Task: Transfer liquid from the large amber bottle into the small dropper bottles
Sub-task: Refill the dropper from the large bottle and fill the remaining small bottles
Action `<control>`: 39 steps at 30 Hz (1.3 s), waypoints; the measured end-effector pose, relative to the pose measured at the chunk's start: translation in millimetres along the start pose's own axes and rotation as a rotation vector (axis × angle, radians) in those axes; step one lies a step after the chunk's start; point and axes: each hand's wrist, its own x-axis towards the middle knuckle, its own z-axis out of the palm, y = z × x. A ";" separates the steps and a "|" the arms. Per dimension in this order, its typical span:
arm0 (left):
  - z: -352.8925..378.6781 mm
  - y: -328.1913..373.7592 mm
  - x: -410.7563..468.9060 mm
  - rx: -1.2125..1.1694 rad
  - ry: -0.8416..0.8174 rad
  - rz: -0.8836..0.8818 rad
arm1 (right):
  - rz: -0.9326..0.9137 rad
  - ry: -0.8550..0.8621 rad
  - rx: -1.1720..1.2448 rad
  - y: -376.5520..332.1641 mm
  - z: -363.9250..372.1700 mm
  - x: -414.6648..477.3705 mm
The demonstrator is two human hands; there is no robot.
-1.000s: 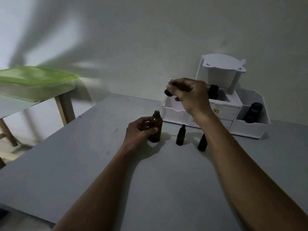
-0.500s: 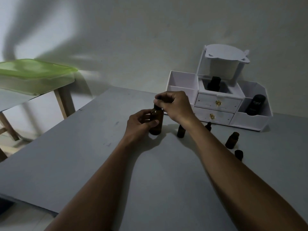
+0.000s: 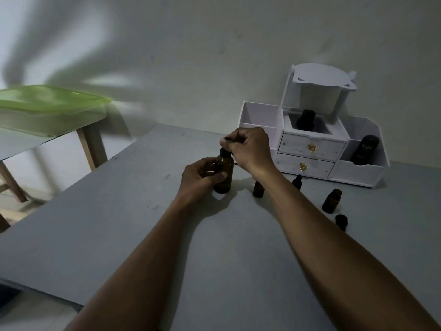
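Observation:
The large amber bottle (image 3: 224,174) stands upright on the grey table (image 3: 119,223). My left hand (image 3: 199,179) is wrapped around its body. My right hand (image 3: 248,149) pinches the black dropper cap (image 3: 224,152) sitting on the bottle's neck. Just right of it stand two small dropper bottles: one (image 3: 258,189) partly hidden behind my right forearm, another (image 3: 297,181) with its black cap on. An uncapped small amber bottle (image 3: 331,201) stands further right, with a loose black cap (image 3: 341,220) lying in front of it.
A white desk organiser (image 3: 310,154) with two drawers stands at the table's back right, holding a dark bottle (image 3: 305,120) in its middle bin and a black tube (image 3: 365,149) on the right. A green-lidded box (image 3: 47,108) rests on a wooden side table at left.
My right hand came down from in front of the organiser with the black dropper cap and set it onto the large bottle's neck. The left hand kept hold of the bottle.

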 end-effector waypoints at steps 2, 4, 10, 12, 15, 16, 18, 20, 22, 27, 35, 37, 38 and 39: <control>-0.5 0.3 -0.5 -0.002 0.001 -0.007 | -0.001 0.004 0.000 0.0 0.5 -0.2; -0.3 0.9 -1.0 0.001 -0.001 -0.011 | -0.005 0.004 -0.003 -0.3 0.4 -0.2; -1.9 3.0 -4.4 -0.037 -0.008 -0.013 | 0.004 -0.039 -0.025 0.1 -3.3 1.1; -1.2 4.5 -6.6 -0.080 -0.010 -0.023 | -0.021 -0.039 -0.033 -2.0 -6.4 1.5; 0.2 5.5 -8.2 -0.121 -0.005 -0.043 | -0.067 -0.023 -0.008 -13.7 -15.3 5.1; 0.1 5.4 -8.2 -0.127 -0.008 -0.044 | -0.086 -0.015 0.000 -19.4 -19.3 7.2; 0.1 6.3 -8.9 -0.120 -0.005 -0.030 | -0.121 0.010 0.021 -32.5 -30.0 12.4; 0.5 7.4 -11.7 -0.050 0.054 0.040 | -0.141 0.036 0.050 -45.6 -43.3 17.9; 3.0 9.8 -18.9 0.048 0.155 0.158 | -0.152 0.070 0.076 -57.5 -60.4 21.3; 18.0 29.0 -40.0 0.143 0.423 0.412 | -0.127 0.135 0.225 -71.0 -113.7 14.6; 97.0 62.4 -76.7 0.051 0.135 0.490 | -0.033 0.260 0.265 -30.6 -191.5 -3.3; 118.4 65.2 -82.0 0.016 -0.009 0.353 | 0.015 0.273 0.242 -16.3 -209.2 -7.2; 128.8 65.7 -82.4 0.027 -0.075 0.292 | 0.038 0.268 0.219 -9.5 -217.4 -9.3; 138.5 64.5 -81.9 0.049 -0.134 0.246 | 0.058 0.254 0.201 -3.3 -224.0 -11.5</control>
